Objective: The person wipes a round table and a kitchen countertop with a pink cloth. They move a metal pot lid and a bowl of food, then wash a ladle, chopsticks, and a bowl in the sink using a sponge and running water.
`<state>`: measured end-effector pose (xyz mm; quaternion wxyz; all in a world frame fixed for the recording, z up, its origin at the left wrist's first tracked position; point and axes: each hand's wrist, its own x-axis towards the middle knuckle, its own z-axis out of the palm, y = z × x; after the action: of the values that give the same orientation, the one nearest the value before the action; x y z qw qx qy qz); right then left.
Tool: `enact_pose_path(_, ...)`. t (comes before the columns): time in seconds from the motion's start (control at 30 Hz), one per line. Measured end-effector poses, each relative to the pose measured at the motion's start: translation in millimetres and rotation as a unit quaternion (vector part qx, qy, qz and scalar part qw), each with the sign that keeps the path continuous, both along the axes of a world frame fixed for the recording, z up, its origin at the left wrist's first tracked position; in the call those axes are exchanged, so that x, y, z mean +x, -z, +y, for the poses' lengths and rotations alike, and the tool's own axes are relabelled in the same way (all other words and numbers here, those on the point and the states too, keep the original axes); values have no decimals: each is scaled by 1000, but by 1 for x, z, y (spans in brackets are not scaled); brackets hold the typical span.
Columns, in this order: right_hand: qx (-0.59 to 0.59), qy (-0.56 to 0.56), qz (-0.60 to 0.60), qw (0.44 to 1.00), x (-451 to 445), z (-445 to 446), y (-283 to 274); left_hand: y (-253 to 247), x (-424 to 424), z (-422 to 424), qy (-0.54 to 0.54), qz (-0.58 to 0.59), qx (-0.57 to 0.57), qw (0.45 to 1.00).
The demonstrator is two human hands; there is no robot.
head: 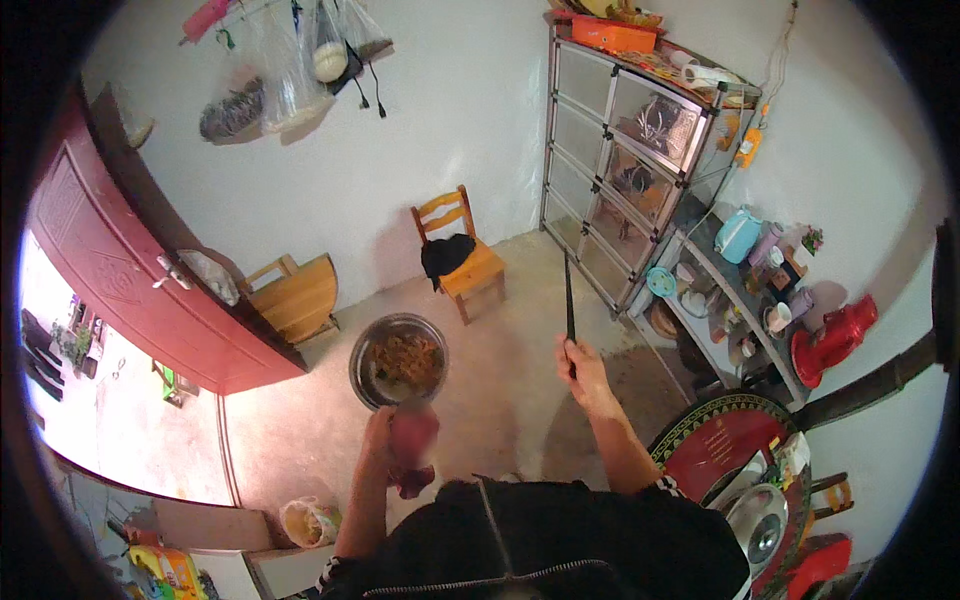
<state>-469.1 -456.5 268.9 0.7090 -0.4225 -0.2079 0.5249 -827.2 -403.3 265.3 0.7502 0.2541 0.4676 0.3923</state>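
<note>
My left hand (380, 442) is closed around a dark red item (414, 439), partly blurred, which looks like cloth. Just beyond it, a round steel basin (361, 386) contains brownish food pieces (409, 360) and some liquid. The hand meets the basin's near rim in the picture; whether the fingers grip the rim cannot be made out. Out to the right, my right hand (585, 375) grasps a long, thin dark stick (569, 296), possibly chopsticks, pointing away from me. It is apart from the basin.
Ahead stand a wooden chair (480, 268) with black cloth and a folding wooden table (296, 296). A red door (150, 262) opens at left. To the right are a glazed cabinet (611, 150), a shelf with crockery (712, 300) and a round red table (694, 442).
</note>
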Motion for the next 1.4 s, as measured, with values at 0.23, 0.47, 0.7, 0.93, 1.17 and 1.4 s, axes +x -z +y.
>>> enact_pose_path(0.23, 49, 37, -28, 998, 31, 120, -82, 3, 54, 152, 87, 24, -19, 996)
enact_pose_path(0.47, -44, 116, -147, 981, 109, 244, -86, -34, 158, 304, 212, -2, -93, 973)
enact_pose_path(0.7, -86, 216, -359, 904, 205, 330, -117, -46, 257, 434, 299, -36, -94, 949)
enact_pose_path(0.93, -90, 324, -670, 661, 332, 405, -178, -54, 355, 494, 284, -3, -112, 952)
enact_pose_path(1.17, -19, 401, -814, 420, 450, 499, -258, -57, 422, 571, 267, -9, -12, 964)
enact_pose_path(1.4, -117, 398, -852, 321, 527, 561, -272, -94, 470, 602, 278, 7, 24, 960)
